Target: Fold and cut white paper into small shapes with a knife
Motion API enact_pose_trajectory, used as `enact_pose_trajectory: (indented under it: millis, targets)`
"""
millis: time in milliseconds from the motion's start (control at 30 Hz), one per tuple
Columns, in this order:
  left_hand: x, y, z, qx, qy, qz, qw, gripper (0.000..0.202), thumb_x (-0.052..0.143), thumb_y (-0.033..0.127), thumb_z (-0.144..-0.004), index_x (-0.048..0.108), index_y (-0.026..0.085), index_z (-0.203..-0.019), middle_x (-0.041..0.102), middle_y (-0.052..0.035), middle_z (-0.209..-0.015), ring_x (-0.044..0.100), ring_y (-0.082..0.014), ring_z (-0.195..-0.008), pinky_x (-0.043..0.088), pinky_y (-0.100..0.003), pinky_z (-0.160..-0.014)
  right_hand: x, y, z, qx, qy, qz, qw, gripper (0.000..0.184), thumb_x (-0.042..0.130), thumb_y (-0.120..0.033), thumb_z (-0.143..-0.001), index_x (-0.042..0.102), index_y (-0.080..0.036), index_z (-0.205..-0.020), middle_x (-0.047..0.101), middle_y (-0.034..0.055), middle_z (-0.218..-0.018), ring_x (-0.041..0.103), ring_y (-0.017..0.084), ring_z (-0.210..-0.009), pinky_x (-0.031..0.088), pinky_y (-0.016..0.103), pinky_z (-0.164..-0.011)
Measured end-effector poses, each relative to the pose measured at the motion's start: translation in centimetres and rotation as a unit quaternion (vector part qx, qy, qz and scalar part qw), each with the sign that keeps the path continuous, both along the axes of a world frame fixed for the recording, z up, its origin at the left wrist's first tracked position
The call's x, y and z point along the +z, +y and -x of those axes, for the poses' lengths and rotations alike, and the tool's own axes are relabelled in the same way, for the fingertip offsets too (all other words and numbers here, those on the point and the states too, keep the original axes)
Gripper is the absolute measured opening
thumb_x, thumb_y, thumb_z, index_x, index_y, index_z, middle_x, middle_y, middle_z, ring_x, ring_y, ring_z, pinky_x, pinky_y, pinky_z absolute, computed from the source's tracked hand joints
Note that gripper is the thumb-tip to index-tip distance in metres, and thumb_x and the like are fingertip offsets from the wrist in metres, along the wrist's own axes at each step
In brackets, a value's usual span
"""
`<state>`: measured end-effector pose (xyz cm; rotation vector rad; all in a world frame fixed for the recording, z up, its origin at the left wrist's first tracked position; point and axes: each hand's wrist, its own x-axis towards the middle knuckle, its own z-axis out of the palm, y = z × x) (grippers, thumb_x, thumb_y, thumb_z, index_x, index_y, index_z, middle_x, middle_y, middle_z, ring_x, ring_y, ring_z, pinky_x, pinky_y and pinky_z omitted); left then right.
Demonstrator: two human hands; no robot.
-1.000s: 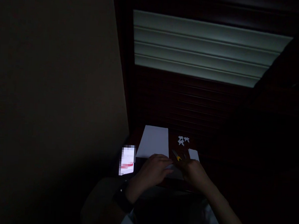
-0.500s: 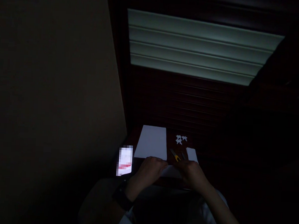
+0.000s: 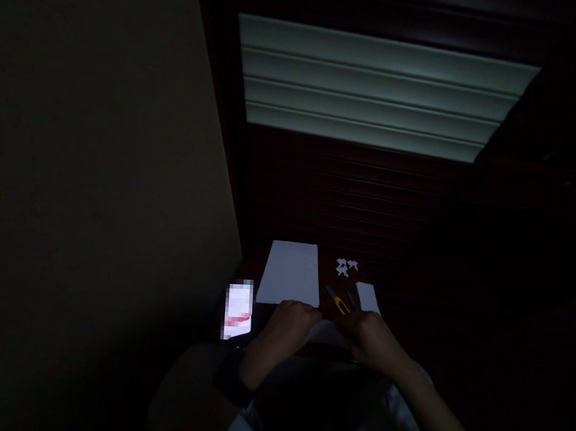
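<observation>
A white sheet of paper (image 3: 327, 334) lies between my two hands, close to the near edge of the dark table. My left hand (image 3: 293, 322), with a dark watch on its wrist, is closed at the paper's left side. At the right side, my right hand (image 3: 366, 332) is closed on the same paper, its fingertips mostly hidden. Just beyond the right hand lies a yellow utility knife (image 3: 340, 303), with a small dark tool (image 3: 351, 299) beside it. A stack of white paper (image 3: 289, 273) rests past the left hand.
Several small cut white paper pieces (image 3: 344, 267) lie at the back. Smaller white sheets (image 3: 368, 298) are at the right. A lit screen (image 3: 239, 308) glows at the left, its content blurred. A wall (image 3: 128, 136) bounds the left, and a slatted panel (image 3: 362, 87) rises behind.
The whole view has shifted slightly, so things appear a little further left. My right hand has moved very slightly towards me; both hands stay at the paper.
</observation>
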<state>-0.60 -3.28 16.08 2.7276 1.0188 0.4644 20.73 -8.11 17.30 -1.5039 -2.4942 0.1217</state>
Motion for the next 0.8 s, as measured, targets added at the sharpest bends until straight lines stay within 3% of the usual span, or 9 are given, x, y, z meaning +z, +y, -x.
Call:
enact_pose_trajectory:
  millis: [167, 333, 467, 533, 633, 700, 800]
  targets:
    - [-0.3, 0.3, 0.6, -0.001, 0.014, -0.005, 1.0, 0.029, 0.049, -0.001, -0.073, 0.066, 0.02, -0.084, 0.07, -0.0069, -0.082, 0.065, -0.0237, -0.078, 0.041, -0.03, -0.068, -0.1, -1.1, -2.1, -0.025, -0.005, 0.049, 0.998, 0.02, 0.049, -0.008, -0.074, 0.064, -0.02, -0.075, 0.068, 0.0044, -0.074, 0.062, 0.016, -0.069, 0.036, 0.023, -0.061]
    - [0.0, 0.4, 0.9, 0.016, 0.04, -0.001, 0.999, 0.029, 0.049, 0.0, -0.074, 0.066, 0.02, -0.087, 0.069, -0.007, -0.082, 0.064, -0.0227, -0.078, 0.042, -0.03, -0.069, -0.2, -2.1, -6.2, -0.071, -0.007, 0.079, 0.994, 0.021, 0.048, -0.011, -0.075, 0.067, -0.02, -0.075, 0.07, 0.0047, -0.076, 0.064, 0.016, -0.07, 0.04, 0.022, -0.063]
    - [0.6, 0.4, 0.9, 0.023, 0.067, -0.008, 0.997, 0.03, 0.049, 0.001, -0.075, 0.066, 0.02, -0.09, 0.069, -0.0067, -0.085, 0.064, -0.022, -0.081, 0.043, -0.03, -0.071, 0.3, -2.5, -8.4, -0.113, 0.003, 0.029, 0.993, 0.024, 0.048, -0.014, -0.078, 0.068, -0.02, -0.089, 0.071, 0.0048, -0.085, 0.065, 0.017, -0.076, 0.045, 0.024, -0.068]
    - [0.8, 0.2, 0.7, 0.017, 0.066, -0.007, 0.998, 0.029, 0.049, 0.001, -0.076, 0.066, 0.02, -0.09, 0.069, -0.0066, -0.084, 0.064, -0.0216, -0.081, 0.044, -0.03, -0.071, 0.7, -2.6, -7.6, -0.116, 0.03, -0.03, 0.992, 0.028, 0.049, -0.018, -0.081, 0.065, -0.02, -0.104, 0.069, 0.0069, -0.101, 0.063, 0.02, -0.092, 0.047, 0.029, -0.079]
    - [1.0, -0.2, 0.3, 0.004, 0.058, -0.006, 0.998, 0.026, 0.051, 0.003, -0.076, 0.066, 0.02, -0.088, 0.069, -0.0067, -0.085, 0.064, -0.0216, -0.079, 0.044, -0.03, -0.071, 1.1, -2.7, -4.2, -0.065, 0.037, -0.07, 0.995, 0.044, 0.057, -0.03, -0.081, 0.053, -0.022, -0.124, 0.06, 0.0082, -0.123, 0.049, 0.026, -0.117, 0.041, 0.038, -0.095]
    - [1.1, -0.5, 0.0, -0.004, 0.053, -0.005, 0.999, 0.026, 0.051, 0.003, -0.075, 0.066, 0.02, -0.088, 0.069, -0.0066, -0.085, 0.064, -0.0215, -0.079, 0.044, -0.03, -0.07, 1.0, -2.4, -2.0, -0.05, 0.017, -0.042, 0.998, 0.048, 0.06, -0.03, -0.079, 0.051, -0.023, -0.126, 0.06, 0.0078, -0.123, 0.054, 0.025, -0.112, 0.044, 0.036, -0.092]
    - [1.3, -0.9, -0.1, -0.019, 0.038, -0.001, 0.999, 0.028, 0.05, 0.002, -0.075, 0.066, 0.02, -0.089, 0.069, -0.0061, -0.087, 0.063, -0.0208, -0.08, 0.043, -0.029, -0.07, 0.5, -1.8, -0.6, -0.075, -0.038, 0.016, 0.996, 0.029, 0.053, -0.014, -0.079, 0.064, -0.025, -0.104, 0.071, 0.004, -0.094, 0.065, 0.02, -0.085, 0.047, 0.027, -0.073]
